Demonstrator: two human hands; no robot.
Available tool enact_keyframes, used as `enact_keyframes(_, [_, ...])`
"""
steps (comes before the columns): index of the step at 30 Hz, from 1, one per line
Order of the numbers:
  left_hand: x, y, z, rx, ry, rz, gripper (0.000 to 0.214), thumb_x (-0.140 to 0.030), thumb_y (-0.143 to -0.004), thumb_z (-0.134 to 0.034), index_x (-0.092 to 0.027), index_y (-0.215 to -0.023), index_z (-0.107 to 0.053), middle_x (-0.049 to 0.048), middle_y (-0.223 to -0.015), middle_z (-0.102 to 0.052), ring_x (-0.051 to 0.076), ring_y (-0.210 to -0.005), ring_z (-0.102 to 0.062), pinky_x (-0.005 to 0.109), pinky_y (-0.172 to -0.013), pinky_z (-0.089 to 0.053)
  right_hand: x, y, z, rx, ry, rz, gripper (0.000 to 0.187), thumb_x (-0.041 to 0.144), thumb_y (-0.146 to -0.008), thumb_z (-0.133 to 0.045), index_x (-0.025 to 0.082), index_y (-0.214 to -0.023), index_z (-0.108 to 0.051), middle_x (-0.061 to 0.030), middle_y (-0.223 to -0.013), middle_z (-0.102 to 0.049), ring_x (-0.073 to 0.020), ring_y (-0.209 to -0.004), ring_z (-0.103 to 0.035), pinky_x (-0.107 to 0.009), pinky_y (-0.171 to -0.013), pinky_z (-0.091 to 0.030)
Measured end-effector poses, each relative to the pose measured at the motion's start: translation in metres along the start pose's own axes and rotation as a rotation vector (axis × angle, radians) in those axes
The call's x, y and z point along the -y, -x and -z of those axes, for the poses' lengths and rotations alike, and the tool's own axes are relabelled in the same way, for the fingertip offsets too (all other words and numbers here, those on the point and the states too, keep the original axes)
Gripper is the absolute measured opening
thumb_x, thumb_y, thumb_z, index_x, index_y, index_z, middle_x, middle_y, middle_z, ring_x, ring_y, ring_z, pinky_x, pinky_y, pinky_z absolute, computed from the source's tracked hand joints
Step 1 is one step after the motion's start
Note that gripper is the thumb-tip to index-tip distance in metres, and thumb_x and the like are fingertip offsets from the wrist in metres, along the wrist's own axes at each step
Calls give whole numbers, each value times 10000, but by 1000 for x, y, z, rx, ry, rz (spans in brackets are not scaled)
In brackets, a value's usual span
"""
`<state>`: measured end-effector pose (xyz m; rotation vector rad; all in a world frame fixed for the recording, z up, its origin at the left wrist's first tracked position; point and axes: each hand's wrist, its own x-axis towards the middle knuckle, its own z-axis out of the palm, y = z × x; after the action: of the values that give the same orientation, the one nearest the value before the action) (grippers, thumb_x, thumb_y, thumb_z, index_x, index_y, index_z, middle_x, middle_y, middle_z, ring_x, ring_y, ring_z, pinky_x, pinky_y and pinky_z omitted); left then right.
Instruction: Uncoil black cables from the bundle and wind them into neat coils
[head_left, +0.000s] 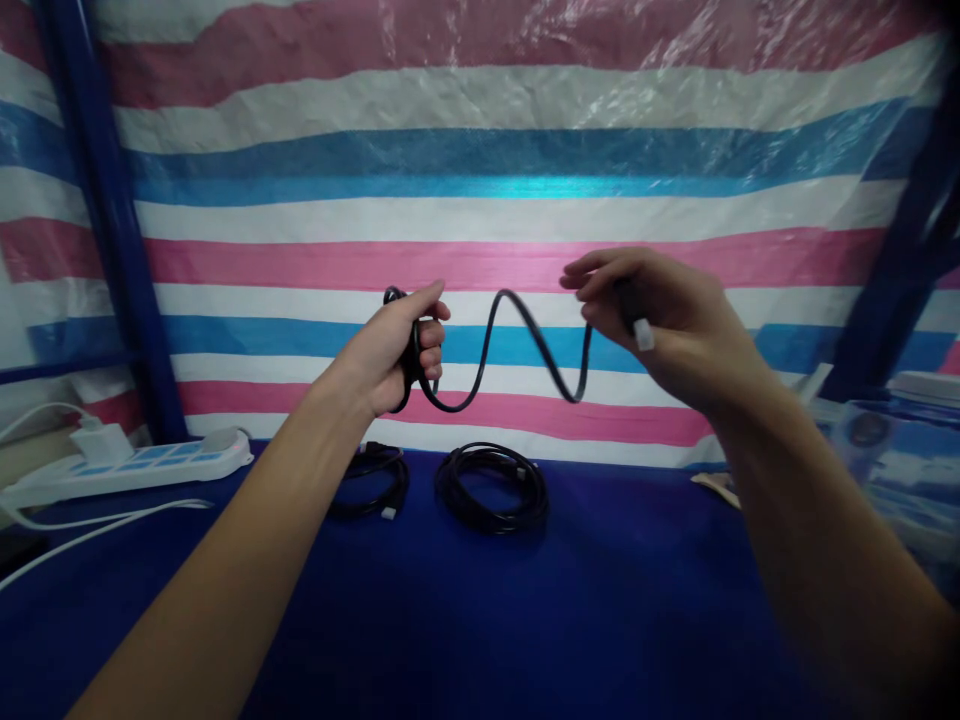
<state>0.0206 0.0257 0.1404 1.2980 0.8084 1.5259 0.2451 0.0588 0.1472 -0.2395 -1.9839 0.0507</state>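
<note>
My left hand (411, 345) is closed around the gathered loops of a black cable (540, 345), held up above the table. From that fist a wavy length of the cable runs across to my right hand (652, 310). The right hand grips the cable's end, a black plug with a pale tip (643, 334) sticking out by the palm; its fingers are bent and slightly blurred. Below, on the table, lie two more coiled black cables: a round coil (491, 488) in the middle and a smaller coil (375, 482) partly behind my left forearm.
A white power strip (150, 465) with a plugged-in charger stands at the left, white cords (112, 520) beside it. Clear plastic containers (892, 450) are at the right. Striped plastic sheeting (480, 220) hangs behind the blue table (480, 620), between blue metal posts (112, 220).
</note>
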Motion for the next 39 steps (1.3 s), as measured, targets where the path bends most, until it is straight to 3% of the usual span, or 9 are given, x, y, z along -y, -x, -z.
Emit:
enact_keyframes(5, [9, 4, -13, 121, -76, 189, 264, -384, -808, -587, -138, -729, -539, -9, -529, -506, 53, -331, -400, 145, -278, -284, 31, -1, -21, 374, -252, -2, 274, -15, -777, -437, 156, -735, -647, -29, -826, -669, -131, -816, -629, -234, -718, -482])
enact_keyframes(9, [14, 6, -24, 259, -12, 166, 145, -199, -830, -545, -102, -735, -598, 23, -576, -582, 89, -421, -533, 176, -392, -448, 37, 1, -26, 427, -345, -165, 265, 42, -755, -442, 137, -630, -656, -36, -680, -665, -110, -571, -589, -217, -535, -454])
enact_keyframes(13, [16, 8, -30, 171, 186, 201, 253, -199, -898, -435, -86, -725, -581, 49, -616, -610, 124, -521, -601, 233, -512, -518, 40, 1, -27, 516, -254, -281, 212, 74, -707, -479, 121, -639, -675, 0, -553, -598, -44, -378, -418, -171, -361, -303])
enact_keyframes(19, [11, 13, -35, 92, 280, 162, 142, -113, -841, -516, -74, -719, -578, 29, -622, -607, 98, -540, -603, 196, -539, -499, 40, 0, -20, 929, -274, -429, 186, 138, -797, -491, 144, -793, -677, 5, -577, -598, -98, -552, -559, -189, -499, -398])
enact_keyframes(23, [9, 13, -35, 37, 230, -26, 152, -140, -858, -516, -100, -720, -567, -11, -600, -559, 68, -491, -560, 177, -499, -461, 20, 2, -20, 615, -336, -516, 335, 393, -874, -521, 146, -650, -557, -13, -599, -567, -126, -623, -576, -243, -618, -462])
enact_keyframes(26, [15, 13, -36, 195, 68, -206, 111, -182, -861, -537, -115, -784, -583, -16, -612, -556, 69, -514, -550, 184, -548, -461, 5, 3, -27, 345, -423, -585, 484, 583, -864, -450, 145, -702, -575, -35, -690, -585, -134, -671, -587, -247, -628, -484])
enact_keyframes(32, [28, 20, -40, 742, -78, -181, 170, -209, -896, -468, -160, -971, -612, 8, -635, -618, 138, -699, -631, 275, -801, -479, 15, 6, -34, 415, -917, -602, 476, 604, -826, -498, 196, -1010, -661, 15, -502, -562, -102, -402, -539, -224, -507, -479])
enact_keyframes(35, [23, 26, -36, 1028, -254, -91, 304, -204, -933, -362, -146, -1077, -623, 77, -897, -694, 174, -1033, -607, 330, -1019, -376, 27, 7, -33, 420, -923, -612, 284, 407, -812, -618, 196, -984, -697, -34, -731, -673, -154, -668, -665, -259, -693, -539])
enact_keyframes(39, [11, 30, -26, 934, -560, -123, 264, -252, -905, -459, -220, -1084, -651, 34, -1167, -632, 148, -1222, -481, 243, -1031, -349, 34, 6, -34, 444, -925, -546, 126, 271, -792, -657, 193, -878, -706, -51, -981, -685, -201, -973, -640, -308, -859, -519])
